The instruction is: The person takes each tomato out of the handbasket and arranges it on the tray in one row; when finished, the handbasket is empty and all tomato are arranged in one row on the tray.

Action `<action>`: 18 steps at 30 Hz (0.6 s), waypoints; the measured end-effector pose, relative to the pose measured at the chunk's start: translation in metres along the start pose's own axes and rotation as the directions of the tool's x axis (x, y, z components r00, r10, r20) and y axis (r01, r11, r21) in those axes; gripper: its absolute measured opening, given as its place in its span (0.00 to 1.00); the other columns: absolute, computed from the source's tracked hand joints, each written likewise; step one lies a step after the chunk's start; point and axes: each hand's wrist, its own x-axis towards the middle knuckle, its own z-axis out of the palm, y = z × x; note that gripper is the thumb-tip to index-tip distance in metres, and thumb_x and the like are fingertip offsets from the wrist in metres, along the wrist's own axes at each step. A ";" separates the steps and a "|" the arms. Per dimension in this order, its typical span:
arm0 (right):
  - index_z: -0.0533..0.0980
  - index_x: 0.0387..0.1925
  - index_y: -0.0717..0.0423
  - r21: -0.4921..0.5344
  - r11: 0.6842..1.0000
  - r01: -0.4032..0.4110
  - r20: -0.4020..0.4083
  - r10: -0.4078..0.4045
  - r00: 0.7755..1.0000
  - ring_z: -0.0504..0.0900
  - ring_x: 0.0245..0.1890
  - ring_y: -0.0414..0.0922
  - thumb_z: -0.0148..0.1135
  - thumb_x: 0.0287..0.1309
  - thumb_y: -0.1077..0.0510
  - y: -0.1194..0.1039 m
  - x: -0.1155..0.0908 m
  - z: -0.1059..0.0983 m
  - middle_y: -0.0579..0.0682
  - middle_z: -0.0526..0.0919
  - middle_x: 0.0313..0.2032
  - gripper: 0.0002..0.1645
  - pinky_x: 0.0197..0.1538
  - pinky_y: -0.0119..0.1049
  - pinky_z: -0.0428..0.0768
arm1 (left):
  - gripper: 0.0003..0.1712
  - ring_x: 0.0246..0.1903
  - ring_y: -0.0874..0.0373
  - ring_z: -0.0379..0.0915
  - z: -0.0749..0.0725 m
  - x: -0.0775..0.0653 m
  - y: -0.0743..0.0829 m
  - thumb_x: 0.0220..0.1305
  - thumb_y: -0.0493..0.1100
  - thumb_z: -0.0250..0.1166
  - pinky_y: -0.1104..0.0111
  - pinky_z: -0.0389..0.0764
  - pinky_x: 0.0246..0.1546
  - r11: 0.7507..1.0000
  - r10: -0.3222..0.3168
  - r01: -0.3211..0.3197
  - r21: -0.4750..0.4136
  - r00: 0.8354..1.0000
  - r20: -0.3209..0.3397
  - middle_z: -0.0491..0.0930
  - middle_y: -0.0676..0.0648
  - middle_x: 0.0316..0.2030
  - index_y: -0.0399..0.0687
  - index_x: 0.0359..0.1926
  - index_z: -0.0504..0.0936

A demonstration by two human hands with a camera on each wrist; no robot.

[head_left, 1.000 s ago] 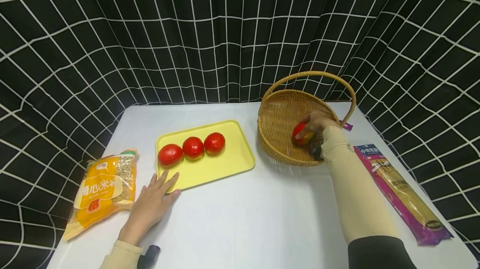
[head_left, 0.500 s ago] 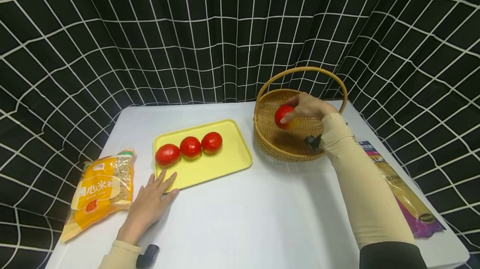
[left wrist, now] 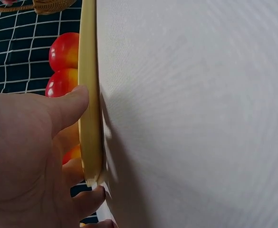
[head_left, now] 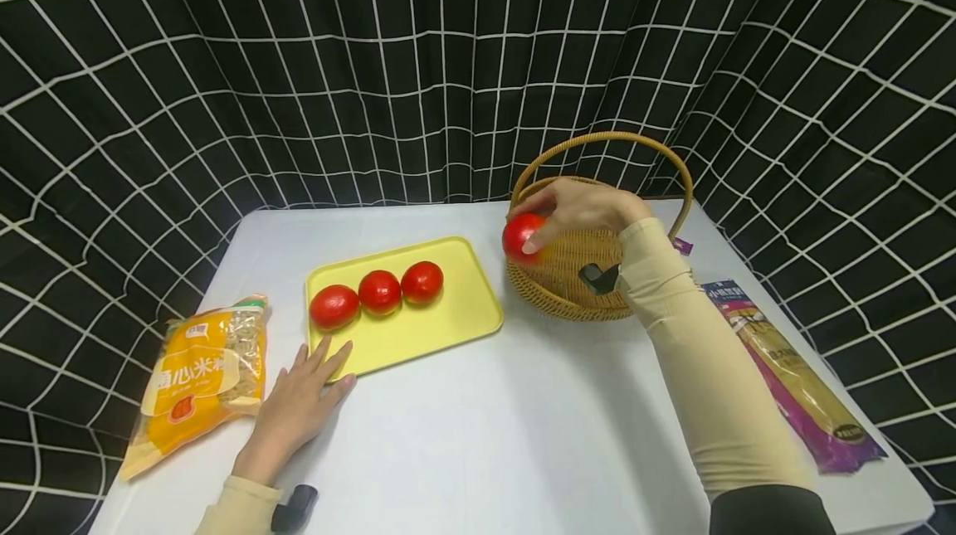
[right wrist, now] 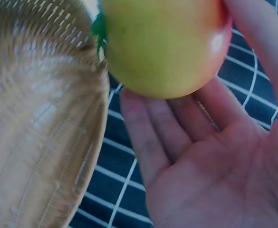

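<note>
My right hand (head_left: 586,205) holds a red tomato (head_left: 519,238) between thumb and fingers over the left rim of the wicker basket (head_left: 575,269). In the right wrist view the tomato (right wrist: 165,47) shows a yellow-green underside and a bit of green leaf, beside the basket's rim (right wrist: 98,118). My left hand (head_left: 299,406) lies with spread fingers at the near left corner of the yellow tray (head_left: 448,328). Its thumb (left wrist: 72,107) touches the tray's side in the left wrist view. On the tray three red tomatoes (head_left: 379,293) sit in a row along the left part.
An orange bag of dry food (head_left: 197,381) lies left of the tray. To the right, a long purple-and-yellow packet (head_left: 795,377) lies near the table's edge. The basket has a tall arched handle (head_left: 608,137). Black gridded cloth (head_left: 373,70) surrounds the white table (head_left: 478,435).
My right hand has lifted the tomato from inside the basket and carried it left to the rim. The left hand stays at the tray's corner.
</note>
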 end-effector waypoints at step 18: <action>0.76 0.73 0.45 0.294 0.942 0.161 -0.199 -0.104 0.975 0.77 0.67 0.55 0.80 0.57 0.58 -0.031 0.053 0.074 0.55 0.80 0.69 0.43 0.71 0.51 0.78 | 0.38 0.81 0.23 0.37 -0.001 0.001 0.000 0.80 0.59 0.56 0.27 0.43 0.77 1.000 -0.009 0.009 -0.002 1.000 0.011 0.47 0.32 0.84 0.52 0.83 0.62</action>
